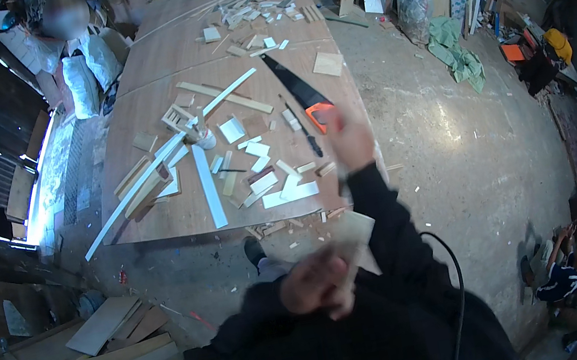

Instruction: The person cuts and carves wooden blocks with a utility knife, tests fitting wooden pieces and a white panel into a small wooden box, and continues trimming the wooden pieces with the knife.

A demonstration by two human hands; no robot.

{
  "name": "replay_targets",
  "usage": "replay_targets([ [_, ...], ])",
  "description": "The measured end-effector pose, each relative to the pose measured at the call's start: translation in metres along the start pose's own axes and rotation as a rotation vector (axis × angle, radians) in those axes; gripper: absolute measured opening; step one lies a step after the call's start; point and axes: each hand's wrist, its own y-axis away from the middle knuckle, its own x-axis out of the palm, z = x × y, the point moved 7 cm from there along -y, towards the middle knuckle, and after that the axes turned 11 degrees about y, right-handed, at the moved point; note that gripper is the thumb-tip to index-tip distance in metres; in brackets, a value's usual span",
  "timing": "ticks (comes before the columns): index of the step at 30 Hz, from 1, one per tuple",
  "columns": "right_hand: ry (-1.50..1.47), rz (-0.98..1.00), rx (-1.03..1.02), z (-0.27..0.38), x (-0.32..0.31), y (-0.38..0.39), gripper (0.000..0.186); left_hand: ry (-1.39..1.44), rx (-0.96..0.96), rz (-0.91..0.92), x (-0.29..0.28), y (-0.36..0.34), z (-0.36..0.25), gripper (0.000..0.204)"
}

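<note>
- Right hand [349, 141]: reaching out over the near right corner of the workbench [181, 221], fingers curling around the orange handle of the handsaw [297, 87]; motion blur is hiding how tight the grasp is.
- Handsaw: lying flat on the bench top, dark tapering blade pointing away from the person, smooth plastic handle nearest the hand.
- Left hand [315, 286]: sitting close to the body, fingers wrapping closed over the lower edge of a pale wood panel [353, 234], which is thin, flat and matt.
- Handling note: a full wrap around the handle before lifting would be serving best, blade staying low and pointing away from the panel hand.
- Workbench: brown sheet top, carrying a scatter of pale offcuts [282, 188], long white strips [208, 186] and a small white pot [205, 139].
- Floor [467, 150]: glossy grey concrete.
</note>
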Motion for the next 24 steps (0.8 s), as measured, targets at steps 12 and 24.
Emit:
replay_targets([
  [12, -0.646, 0.357, -0.603, 0.258, 0.074, 0.028, 0.059, 0.286, 0.246, -0.31, -0.189, -0.007, -0.204, 0.038],
  [24, -0.61, 0.357, -0.727, 0.341, 0.132, 0.024, 0.053, 0.51, 0.149, -0.161, -0.258, 0.014, -0.233, 0.038],
])
